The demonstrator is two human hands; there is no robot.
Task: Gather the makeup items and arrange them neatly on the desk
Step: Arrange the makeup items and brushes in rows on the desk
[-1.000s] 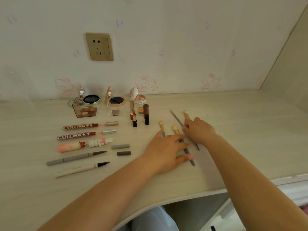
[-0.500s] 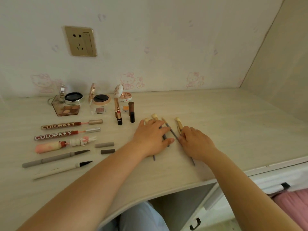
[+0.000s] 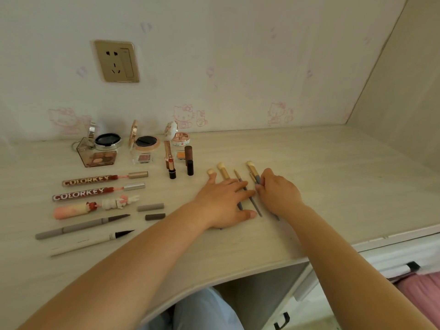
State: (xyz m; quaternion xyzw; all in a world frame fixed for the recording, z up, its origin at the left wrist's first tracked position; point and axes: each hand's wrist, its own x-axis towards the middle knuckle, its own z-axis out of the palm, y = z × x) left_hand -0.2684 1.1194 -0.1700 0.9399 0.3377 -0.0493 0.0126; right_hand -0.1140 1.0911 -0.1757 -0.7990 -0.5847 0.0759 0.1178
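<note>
Several makeup brushes with cream tips and grey handles lie side by side on the desk (image 3: 333, 177). My left hand (image 3: 223, 203) lies flat, fingers spread, on top of the left brushes (image 3: 222, 171) and a thin brush (image 3: 240, 181). My right hand (image 3: 277, 192) rests just to the right, its fingers curled against the rightmost brush (image 3: 252, 171). To the left lie two COLORKEY lip glosses (image 3: 95, 181), a pink tube (image 3: 78, 209), two liners (image 3: 81, 226), two lipsticks (image 3: 170, 160) and open compacts (image 3: 108, 141).
The wall with a socket (image 3: 116, 61) backs the desk. A side panel closes the right end. The desk's front edge (image 3: 262, 264) curves near me, with a drawer handle (image 3: 282, 320) and pink fabric (image 3: 421, 289) below.
Both hands have slid the brushes closer together. The left hand moved from the brush handles up over the left brushes; the right hand now sits against the rightmost brush.
</note>
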